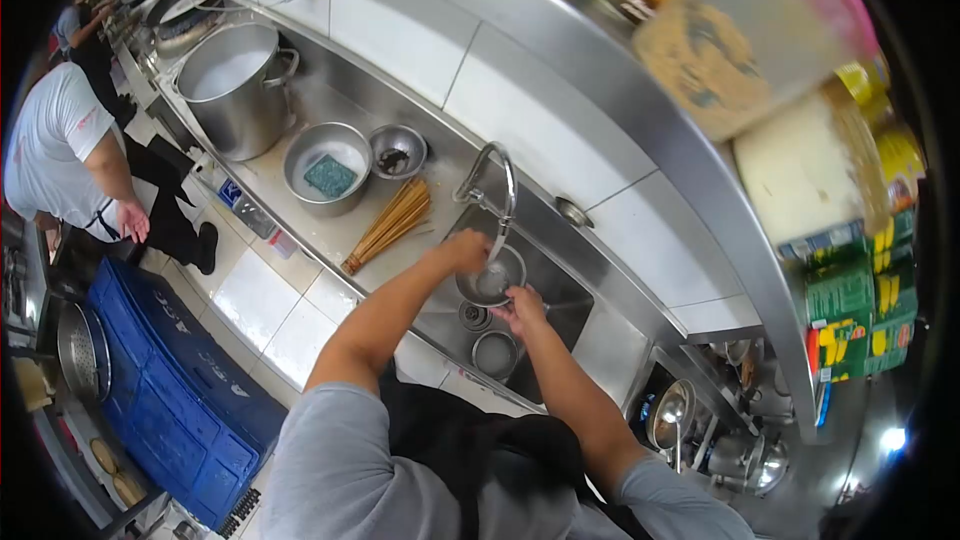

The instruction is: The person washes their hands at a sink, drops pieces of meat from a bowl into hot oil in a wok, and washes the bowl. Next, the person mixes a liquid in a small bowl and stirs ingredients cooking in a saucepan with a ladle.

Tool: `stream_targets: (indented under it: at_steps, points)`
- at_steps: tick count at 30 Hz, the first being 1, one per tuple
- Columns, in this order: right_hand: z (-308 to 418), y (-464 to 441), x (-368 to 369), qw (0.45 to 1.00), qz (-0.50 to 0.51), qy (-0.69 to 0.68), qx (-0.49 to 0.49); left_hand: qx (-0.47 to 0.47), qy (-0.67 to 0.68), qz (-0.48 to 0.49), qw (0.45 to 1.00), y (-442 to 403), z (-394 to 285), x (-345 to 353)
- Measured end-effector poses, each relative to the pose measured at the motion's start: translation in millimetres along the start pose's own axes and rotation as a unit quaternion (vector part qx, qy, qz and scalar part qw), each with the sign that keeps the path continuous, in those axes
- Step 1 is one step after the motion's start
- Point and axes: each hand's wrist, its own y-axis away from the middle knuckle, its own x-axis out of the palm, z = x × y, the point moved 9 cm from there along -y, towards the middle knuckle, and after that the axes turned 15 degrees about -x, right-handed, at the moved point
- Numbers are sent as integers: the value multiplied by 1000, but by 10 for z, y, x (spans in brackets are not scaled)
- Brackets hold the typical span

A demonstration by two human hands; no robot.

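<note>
Under the running faucet (510,185), a small metal bowl (486,288) with water in it is tilted above the sink (560,312). My right hand (522,308) grips the bowl's near right rim. At the far left rim, close to the spout, my left hand (468,252) is closed with curled fingers; part of its grip is hidden. A second round metal bowl (495,354) sits in the sink below, beside the drain strainer (474,316).
Left of the sink, the counter holds a bundle of wooden sticks (392,224), a basin (300,185) with a green packet, a small bowl (410,145) and a large pot (232,90). A shelf (640,90) overhangs on the right. Another person (75,140) stands left, near a blue bin (170,390).
</note>
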Motion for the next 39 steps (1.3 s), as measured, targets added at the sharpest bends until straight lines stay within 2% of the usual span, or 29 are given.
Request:
stream_targets:
  at_steps: [1, 3, 5, 7, 9, 10, 11, 12, 13, 15, 16, 17, 18, 19, 20, 21, 22, 23, 24, 26, 27, 28, 29, 31, 33, 34, 35, 37, 39]
  points:
    - [39, -28, 202, 1000, 22, 2, -4, -6, 5, 1, 1000, -7, 152, 168]
    - [-59, -95, 450, 999, 28, 22, 6, -79, 187, -71, 977, -11, 476, 343]
    - [-96, -240, 540, 998, 34, 44, 13, -125, 217, -81, 965, 181, 406, 587]
    - [81, -532, 390, 978, 61, 187, -64, -86, 277, -38, 956, 502, 185, 885]
    - [204, -554, 291, 980, 58, 189, -37, -41, 335, 7, 941, 658, 48, 872]
    - [195, -485, 276, 978, 64, 198, -20, 5, 138, 6, 990, 765, 31, 803]
    - [148, -441, 247, 976, 71, 207, -2, 51, -63, 4, 997, 840, 58, 827]
    - [54, -396, 315, 978, 67, 197, -6, 50, -108, -46, 992, 771, 193, 801]
    - [45, -416, 368, 977, 71, 199, -6, 47, -108, -48, 992, 725, 160, 850]
    - [180, -582, 481, 929, 89, 353, -60, -38, 101, 61, 992, 575, 103, 1095]
    - [154, -756, 463, 907, 133, 397, -34, 16, 269, 54, 962, 687, -72, 1098]
    - [260, -795, 511, 908, 132, 397, -32, 16, 270, 56, 961, 742, -38, 1074]
    - [333, -722, 594, 900, 167, 404, 15, 44, 90, 26, 995, 863, 4, 1063]
    - [364, -600, 639, 888, 201, 408, 63, 71, -91, -4, 993, 980, 75, 1093]
    - [414, -546, 717, 893, 192, 406, 28, 80, -232, -192, 950, 936, 296, 1093]
    - [296, -479, 753, 892, 193, 408, 32, 76, -229, -190, 952, 875, 182, 931]
    - [276, -449, 780, 895, 150, 420, -22, -79, -109, -62, 989, 699, 241, 707]
    - [277, -415, 828, 894, 106, 429, -77, -228, 15, 69, 971, 677, 361, 740]
    - [92, -314, 866, 925, 101, 365, 2, -232, 16, 74, 970, 673, 357, 911]
    - [-184, -698, 631, 910, 138, 391, 30, -140, 259, -110, 949, 690, 228, 912]
    - [-314, -804, 430, 893, 173, 413, 55, -146, 267, -106, 947, 762, 272, 961]
    - [-469, -647, 397, 921, 253, 248, 160, -126, 130, -52, 982, 797, 312, 1008]
    - [-470, -579, 222, 921, 251, 249, 166, -100, -11, 6, 995, 855, 325, 1125]
    - [-630, -359, -13, 940, 174, 95, 279, -140, 21, -16, 990, 856, 406, 1107]
    - [-1010, -444, -852, 943, 17, 298, 148, -181, 49, -46, 981, 798, 471, 1075]
    - [-1916, -992, -1901, 883, 25, 466, 47, -205, 50, -27, 977, 765, 449, 1146]
    - [-1479, -453, -1499, 869, 77, 487, 44, -229, 52, -9, 972, 737, 440, 1240]
    - [-3117, -941, -3061, 918, 10, 376, 123, -254, 82, -45, 963, 743, 463, 1283]
    - [-2755, -226, -2404, 929, -102, 269, 234, -338, 221, -121, 907, 842, 734, 1318]
